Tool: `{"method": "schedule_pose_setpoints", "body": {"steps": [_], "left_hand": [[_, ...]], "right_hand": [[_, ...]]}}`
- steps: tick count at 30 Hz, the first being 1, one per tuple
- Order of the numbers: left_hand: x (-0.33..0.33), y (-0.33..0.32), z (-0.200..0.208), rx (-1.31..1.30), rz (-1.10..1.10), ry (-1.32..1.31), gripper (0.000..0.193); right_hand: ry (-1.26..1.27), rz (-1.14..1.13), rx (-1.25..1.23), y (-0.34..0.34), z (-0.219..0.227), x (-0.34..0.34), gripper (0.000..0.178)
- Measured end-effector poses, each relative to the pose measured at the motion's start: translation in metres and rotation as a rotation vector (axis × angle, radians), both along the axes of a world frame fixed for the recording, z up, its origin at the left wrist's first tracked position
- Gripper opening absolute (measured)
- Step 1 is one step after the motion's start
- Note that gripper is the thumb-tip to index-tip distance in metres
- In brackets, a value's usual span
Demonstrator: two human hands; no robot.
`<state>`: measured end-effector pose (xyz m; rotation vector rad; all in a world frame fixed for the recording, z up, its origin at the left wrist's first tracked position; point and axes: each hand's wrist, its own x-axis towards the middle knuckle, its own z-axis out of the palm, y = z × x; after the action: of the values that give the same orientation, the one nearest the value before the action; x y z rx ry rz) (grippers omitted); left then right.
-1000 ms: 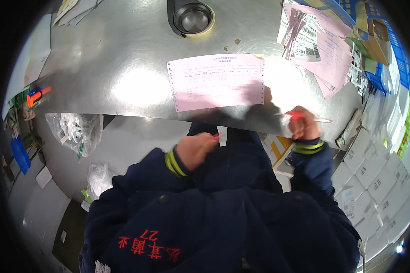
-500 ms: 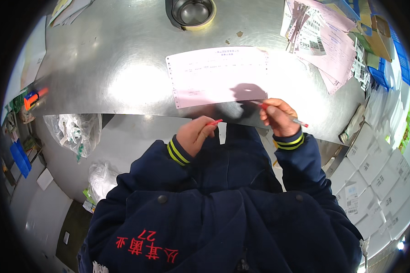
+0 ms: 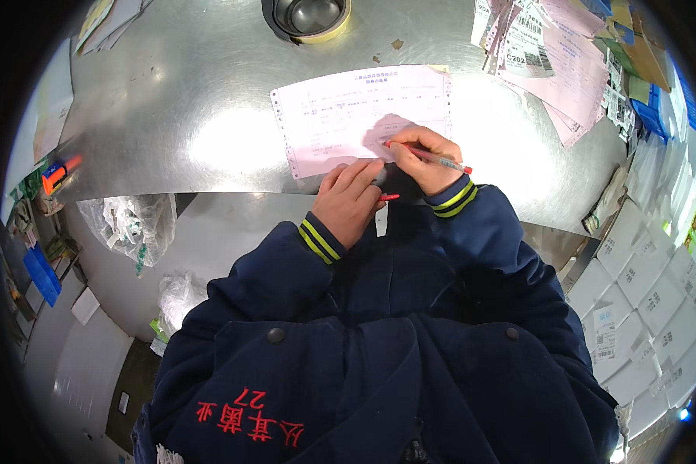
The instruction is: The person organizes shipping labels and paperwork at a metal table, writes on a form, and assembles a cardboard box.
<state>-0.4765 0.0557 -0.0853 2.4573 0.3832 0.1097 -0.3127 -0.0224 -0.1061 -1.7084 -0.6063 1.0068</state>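
Seen from above, a person in a dark navy jacket (image 3: 379, 309) with yellow-striped cuffs leans over a shiny metal table (image 3: 170, 100), the right hand (image 3: 428, 158) gripping a red-ended clear pen (image 3: 445, 161) with its tip on a pink printed form (image 3: 321, 127). The fingers of the left hand (image 3: 349, 201) lie on the form's near edge, a small red cap (image 3: 390, 197) jutting out at the thumb side. Beyond the form sits a roll of tape (image 3: 336, 32) in a black holder, with overlapping pink and white papers (image 3: 572, 77) at the far right and white boxes (image 3: 634, 290) stacked below them.
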Motion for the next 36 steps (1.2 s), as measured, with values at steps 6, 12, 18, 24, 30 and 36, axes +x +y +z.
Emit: {"method": "schedule_pose_setpoints", "body": {"steps": [6,12,18,24,30,36], "left_hand": [[0.0,0.002,-0.001,-0.004,-0.005,0.004,0.016],[0.0,0.002,0.0,-0.028,0.003,0.005,0.017],[0.0,0.004,-0.002,-0.06,-0.008,0.005,0.019],[0.0,0.004,0.001,-0.041,-0.002,-0.003,0.017],[-0.003,0.001,-0.002,-0.04,0.031,0.001,0.017],[-0.001,0.001,-0.004,-0.036,0.004,-0.008,0.019]], "right_hand": [[-0.073,0.034,0.017,-0.002,-0.008,0.004,0.011],[-0.113,0.001,-0.053,0.0,-0.001,0.012,0.009],[0.106,-0.038,-0.085,-0.005,0.037,0.026,0.01],[-0.034,0.223,0.196,0.003,0.124,0.022,0.011],[-0.324,0.342,0.903,0.029,0.185,0.014,0.021],[-0.481,0.474,0.849,0.021,0.219,0.016,0.028]]}}
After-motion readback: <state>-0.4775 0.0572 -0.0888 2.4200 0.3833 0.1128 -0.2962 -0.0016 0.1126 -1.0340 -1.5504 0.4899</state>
